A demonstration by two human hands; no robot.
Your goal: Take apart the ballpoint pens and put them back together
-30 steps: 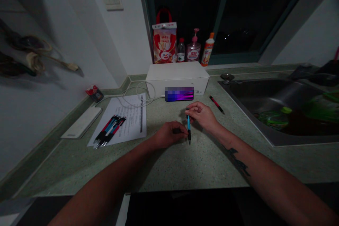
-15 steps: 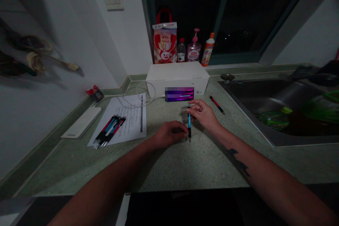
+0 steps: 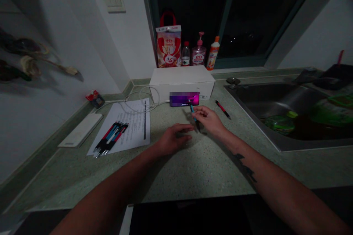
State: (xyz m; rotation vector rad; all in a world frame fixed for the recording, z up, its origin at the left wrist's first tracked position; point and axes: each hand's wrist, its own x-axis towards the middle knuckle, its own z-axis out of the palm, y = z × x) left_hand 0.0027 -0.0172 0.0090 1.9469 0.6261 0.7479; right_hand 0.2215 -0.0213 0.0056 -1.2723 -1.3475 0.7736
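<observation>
Presently the right hand [image 3: 209,120] grips a blue pen [image 3: 192,112] in its curled fingers [image 3: 202,111]; the pen tilts, upper end leaning toward a white box [image 3: 182,80], dark tip poking out below the grip; the left hand [image 3: 175,140] stands open, palm down, fingers stretched toward the pen, just beside its tip and apart from it; whether that palm rests on the speckled green counter [image 3: 198,172] I cannot tell.

Just right of the right fingers lies a red pen [image 3: 223,109]; further right, past it, a steel sink [image 3: 275,97] holds green items; ahead of both hands, the box bears a blurred patch [image 3: 184,99]; left of the left fingers, a bundle of pens [image 3: 110,137] sits on a printed sheet [image 3: 132,121], a white cable [image 3: 146,100] crossing its top edge; behind the box stand a red-handled bag [image 3: 168,44] and bottles [image 3: 198,57].
</observation>
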